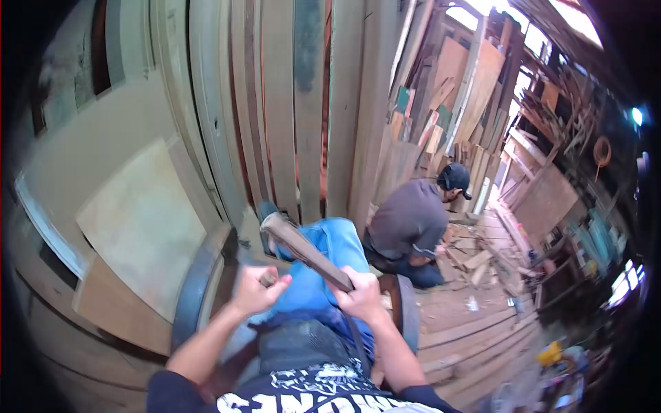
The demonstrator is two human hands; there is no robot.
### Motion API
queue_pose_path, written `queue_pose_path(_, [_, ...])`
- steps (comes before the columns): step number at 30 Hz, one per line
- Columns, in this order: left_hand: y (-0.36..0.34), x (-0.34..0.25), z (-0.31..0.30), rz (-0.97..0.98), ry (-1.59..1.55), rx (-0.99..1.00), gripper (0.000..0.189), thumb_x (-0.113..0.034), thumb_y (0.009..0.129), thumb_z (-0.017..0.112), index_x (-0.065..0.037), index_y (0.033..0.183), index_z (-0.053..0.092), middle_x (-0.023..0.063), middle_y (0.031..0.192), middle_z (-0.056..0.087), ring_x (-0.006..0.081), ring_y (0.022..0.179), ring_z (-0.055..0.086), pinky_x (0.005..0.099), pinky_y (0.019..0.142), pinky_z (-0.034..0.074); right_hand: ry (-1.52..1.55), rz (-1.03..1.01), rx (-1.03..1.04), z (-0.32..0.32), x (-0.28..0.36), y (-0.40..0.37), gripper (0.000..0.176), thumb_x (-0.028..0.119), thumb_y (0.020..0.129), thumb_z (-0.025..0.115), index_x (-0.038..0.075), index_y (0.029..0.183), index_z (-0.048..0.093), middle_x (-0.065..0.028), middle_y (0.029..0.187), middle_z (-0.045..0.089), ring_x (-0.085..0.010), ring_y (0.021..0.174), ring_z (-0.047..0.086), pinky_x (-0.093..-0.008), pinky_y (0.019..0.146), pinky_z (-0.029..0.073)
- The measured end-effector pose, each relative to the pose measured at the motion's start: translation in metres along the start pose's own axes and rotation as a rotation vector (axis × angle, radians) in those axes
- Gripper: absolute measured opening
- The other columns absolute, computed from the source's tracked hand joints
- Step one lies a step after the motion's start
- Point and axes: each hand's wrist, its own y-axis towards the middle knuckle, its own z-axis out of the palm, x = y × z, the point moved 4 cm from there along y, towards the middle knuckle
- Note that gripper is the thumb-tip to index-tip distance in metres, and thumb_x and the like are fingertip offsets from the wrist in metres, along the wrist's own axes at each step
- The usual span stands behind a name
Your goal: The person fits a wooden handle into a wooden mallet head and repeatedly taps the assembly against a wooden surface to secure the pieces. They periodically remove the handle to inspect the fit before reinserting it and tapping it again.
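My right hand (359, 297) is closed around the near end of a long brown piece of wood (306, 249). The wood slants up and to the left across my jeans, and its far end is thicker and paler. Beside it, my left hand (256, 292) is a fist around a short wooden handle (268, 277), whose end pokes out by the thumb. A grey blur above this fist could be a blade, but I cannot make it out. The left hand is apart from the wood.
A person (410, 220) in a dark cap crouches to my right, bent over scattered wood offcuts (478, 260). Tall planks (275, 103) stand in front of me. Boards (148, 220) lean at the left. Round-edged supports (406, 313) flank my seat; a yellow object (549, 354) lies lower right.
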Motion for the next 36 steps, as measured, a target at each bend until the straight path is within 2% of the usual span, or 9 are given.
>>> queue_pose_path(3, [-0.003,-0.008,0.003,0.091,0.084,-0.009,0.040,-0.016,0.083,0.073,-0.002,0.056,0.047,0.0081,0.048,0.039,0.0108,0.044,0.036,0.0337,0.043,0.031,0.160,0.166,0.114,0.027,-0.026,-0.025,0.018,0.017,0.080,0.075,0.005,0.082,0.062,-0.0174,0.064,0.061,-0.0360,0.060,0.064,-0.0402,0.052,0.048])
queue_pose_path(9, [-0.002,-0.015,-0.006,0.172,0.016,-0.102,0.032,-0.012,0.080,0.070,-0.002,0.057,0.050,0.0132,0.050,0.048,0.0221,0.041,0.048,0.0363,0.045,0.038,-0.171,-0.087,0.083,0.046,-0.032,-0.032,0.017,0.015,0.078,0.075,0.005,0.080,0.061,-0.0163,0.063,0.060,-0.0325,0.055,0.063,-0.0403,0.052,0.048])
queue_pose_path(13, [-0.003,-0.008,-0.006,0.155,-0.053,-0.148,0.039,-0.012,0.081,0.071,-0.003,0.055,0.044,0.0074,0.046,0.037,0.0150,0.040,0.035,0.0348,0.043,0.029,0.446,0.267,0.006,0.036,-0.054,-0.048,0.012,0.009,0.090,0.068,0.002,0.081,0.064,-0.0022,0.060,0.060,-0.0121,0.052,0.057,-0.0285,0.050,0.043])
queue_pose_path(15, [-0.003,-0.005,-0.006,0.171,-0.037,-0.143,0.037,-0.012,0.081,0.071,-0.003,0.056,0.046,0.0069,0.046,0.039,0.0147,0.041,0.036,0.0345,0.043,0.030,0.484,0.105,0.059,0.040,-0.045,-0.042,0.015,0.010,0.095,0.062,0.001,0.083,0.059,-0.0018,0.058,0.055,-0.0080,0.048,0.052,-0.0254,0.045,0.041])
queue_pose_path(18, [-0.004,0.003,-0.003,0.197,-0.010,-0.125,0.034,-0.011,0.080,0.071,-0.004,0.058,0.047,0.0066,0.048,0.041,0.0135,0.043,0.037,0.0343,0.043,0.031,-0.043,-0.046,0.190,0.038,-0.024,-0.031,0.008,0.005,0.081,0.069,0.000,0.084,0.063,-0.0127,0.063,0.059,-0.0181,0.053,0.060,-0.0329,0.053,0.047])
queue_pose_path(19, [-0.003,0.009,0.000,0.150,-0.053,-0.120,0.033,-0.011,0.080,0.071,-0.004,0.058,0.047,0.0064,0.048,0.042,0.0133,0.043,0.037,0.0341,0.043,0.032,-0.078,0.020,0.184,0.037,-0.028,-0.032,0.019,0.000,0.071,0.066,0.003,0.090,0.066,-0.0176,0.070,0.065,-0.0330,0.064,0.068,-0.0356,0.060,0.052])
queue_pose_path(27, [-0.003,0.001,-0.003,0.083,0.015,-0.086,0.037,-0.011,0.079,0.067,-0.001,0.055,0.041,0.0096,0.046,0.036,0.0136,0.042,0.032,0.0344,0.043,0.030,0.180,0.062,-0.024,0.023,-0.033,-0.032,0.017,-0.003,0.073,0.068,0.000,0.089,0.068,-0.0164,0.074,0.068,-0.0269,0.067,0.070,-0.0309,0.060,0.051])
queue_pose_path(32, [-0.004,0.003,-0.003,0.141,0.109,0.024,0.006,-0.002,0.070,0.068,-0.001,0.071,0.062,0.0163,0.059,0.058,0.0203,0.051,0.061,0.0343,0.050,0.044,-0.053,-0.058,0.096,0.034,-0.031,-0.030,0.024,0.002,0.069,0.067,0.007,0.092,0.069,-0.0139,0.081,0.070,-0.0315,0.072,0.069,-0.0367,0.064,0.054])
queue_pose_path(36, [-0.005,0.006,0.002,0.195,0.126,-0.022,0.009,0.002,0.068,0.069,-0.001,0.076,0.068,0.0091,0.061,0.060,0.0160,0.050,0.058,0.0292,0.050,0.044,-0.033,0.021,0.202,0.037,-0.037,-0.032,0.027,0.004,0.070,0.068,0.009,0.097,0.068,-0.0154,0.080,0.069,-0.0338,0.074,0.069,-0.0397,0.066,0.054])
